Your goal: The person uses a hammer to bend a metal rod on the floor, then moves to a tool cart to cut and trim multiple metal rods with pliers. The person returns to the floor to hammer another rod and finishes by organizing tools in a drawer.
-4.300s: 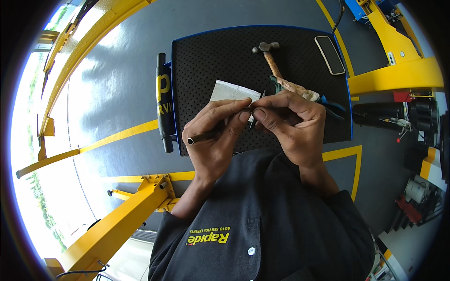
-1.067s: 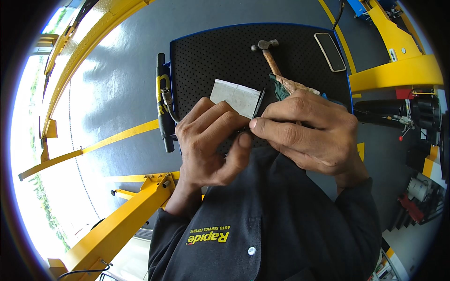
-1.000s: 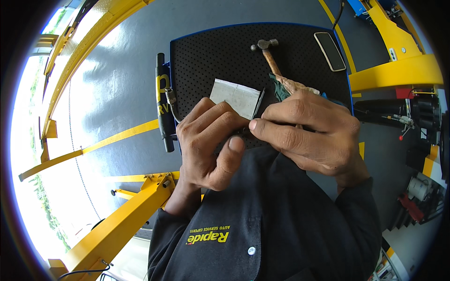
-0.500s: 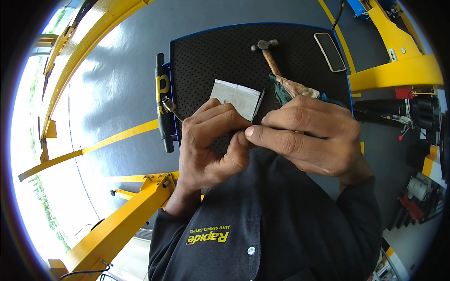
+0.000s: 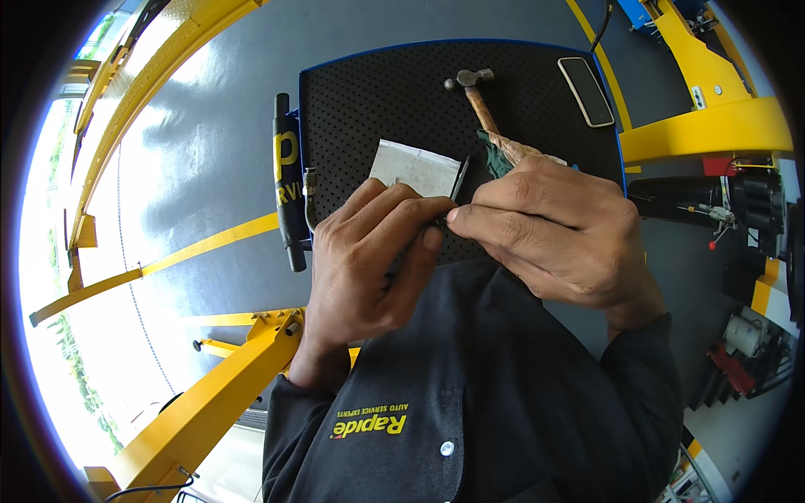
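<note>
My left hand [image 5: 360, 260] is closed around a thin metal tube [image 5: 310, 205], whose threaded end fitting sticks up beyond the knuckles on the left. My right hand [image 5: 562, 230] is pinched shut, its fingertips meeting those of the left at a small dark piece [image 5: 442, 220] mostly hidden between them. Just beyond the hands lies a pale flat packet or sheet [image 5: 413, 166], with a slim dark rod-like thing [image 5: 460, 178] along its right edge. A ball-peen hammer [image 5: 478, 101] rests farther away, its wooden handle ending at crumpled green and beige rags [image 5: 501, 155] behind my right hand.
A black perforated worktop [image 5: 369, 92] with a blue rim holds these things. The phone [image 5: 586, 92] lies at its far right corner. A dark bar handle [image 5: 287, 184] runs along the left side. Yellow lift arms [image 5: 713, 130] flank the worktop, one low on the left [image 5: 218, 394].
My left hand has turned, and the tube's fitting has swung from a slant to nearly upright. The fingertips of both hands remain together, now slightly higher.
</note>
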Available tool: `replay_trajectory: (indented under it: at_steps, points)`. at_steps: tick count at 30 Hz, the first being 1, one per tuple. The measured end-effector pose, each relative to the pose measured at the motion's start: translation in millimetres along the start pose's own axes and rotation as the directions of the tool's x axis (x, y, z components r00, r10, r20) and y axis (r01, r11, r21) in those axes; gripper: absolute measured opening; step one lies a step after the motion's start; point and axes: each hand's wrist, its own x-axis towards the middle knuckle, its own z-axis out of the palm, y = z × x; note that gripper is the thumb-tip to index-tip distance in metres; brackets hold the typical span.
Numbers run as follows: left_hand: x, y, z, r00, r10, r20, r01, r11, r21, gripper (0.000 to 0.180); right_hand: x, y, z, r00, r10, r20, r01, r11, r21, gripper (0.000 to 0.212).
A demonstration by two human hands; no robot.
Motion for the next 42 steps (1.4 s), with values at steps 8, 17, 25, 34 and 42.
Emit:
replay_trajectory:
  at_steps: [8,17,25,34,42]
  points:
    - [-1,0,0,0.999,0.005,-0.035,0.0,0.992,0.128,0.02,-1,-2,9,0.979,0.158,-0.13,-0.132,0.973,0.188,0.026]
    - [-3,-3,5,0.991,0.049,-0.126,-0.023,0.979,0.201,0.024,-6,-1,13,0.974,0.148,-0.173,-0.121,0.98,0.16,0.026]
    - [-4,-5,6,0.993,0.042,-0.108,-0.019,0.979,0.202,0.023,-7,0,20,0.97,0.167,-0.178,-0.13,0.971,0.201,0.027]
    - [-2,-13,10,0.983,-0.18,-0.046,0.167,0.964,-0.206,0.019,-4,12,28,0.959,0.254,-0.127,-0.192,0.91,0.367,0.032]
    - [-10,-17,18,0.888,-0.442,0.131,0.433,0.703,-0.564,0.032,-11,21,44,0.918,0.371,-0.141,-0.26,0.83,0.493,0.032]
